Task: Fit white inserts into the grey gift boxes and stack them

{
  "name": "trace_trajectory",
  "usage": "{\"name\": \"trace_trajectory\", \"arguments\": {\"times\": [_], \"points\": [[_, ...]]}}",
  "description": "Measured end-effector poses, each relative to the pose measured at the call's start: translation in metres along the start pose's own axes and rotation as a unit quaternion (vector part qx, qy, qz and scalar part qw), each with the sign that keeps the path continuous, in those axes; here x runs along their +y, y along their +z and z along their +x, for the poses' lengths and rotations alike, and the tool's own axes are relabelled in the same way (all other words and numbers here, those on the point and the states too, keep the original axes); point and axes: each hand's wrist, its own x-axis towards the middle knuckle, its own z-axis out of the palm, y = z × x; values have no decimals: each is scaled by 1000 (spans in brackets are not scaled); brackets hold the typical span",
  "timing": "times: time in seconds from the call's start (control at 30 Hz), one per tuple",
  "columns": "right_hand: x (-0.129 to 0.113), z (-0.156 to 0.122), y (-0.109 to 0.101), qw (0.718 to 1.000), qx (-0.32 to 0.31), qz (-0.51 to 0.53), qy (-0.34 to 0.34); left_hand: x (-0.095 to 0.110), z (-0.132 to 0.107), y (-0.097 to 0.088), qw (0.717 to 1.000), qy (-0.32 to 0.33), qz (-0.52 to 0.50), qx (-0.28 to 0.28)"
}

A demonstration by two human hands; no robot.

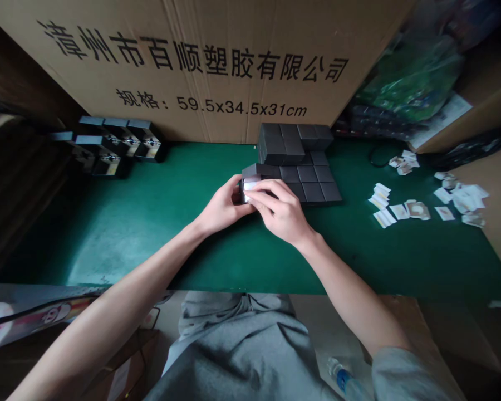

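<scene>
My left hand [222, 207] and my right hand [278, 213] meet over the green table [158, 223], both closed round one small dark box [254, 171] with a pale face. The left hand grips its left side. The right hand's fingers lie across its front. Right behind the held box, closed dark boxes [304, 167] are packed in rows and stacked two high at the back.
Open dark boxes [117, 145] stand at the back left. Small white cards [417, 209] lie scattered on the right. A large printed carton [217, 61] walls the back, with cartons and bags to the right. A water bottle [342, 379] lies by my lap.
</scene>
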Motion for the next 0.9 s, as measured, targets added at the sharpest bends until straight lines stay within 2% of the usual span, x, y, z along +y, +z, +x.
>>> {"name": "trace_trajectory", "arguments": {"times": [0.2, 0.5, 0.7, 0.9], "points": [[2, 2, -2, 1000, -8, -12, -15, -3, 1, 0, 1000, -6, -8, 8], [1, -1, 0, 998, 11, -45, -47, 1, -1, -1, 1000, -18, -17, 3], [0, -1, -1, 999, 13, -49, -12, 1, -2, 0, 1000, -27, -9, 7], [-1, -2, 0, 998, 24, -50, -15, 0, -1, -1, 999, -40, -27, -4]]}}
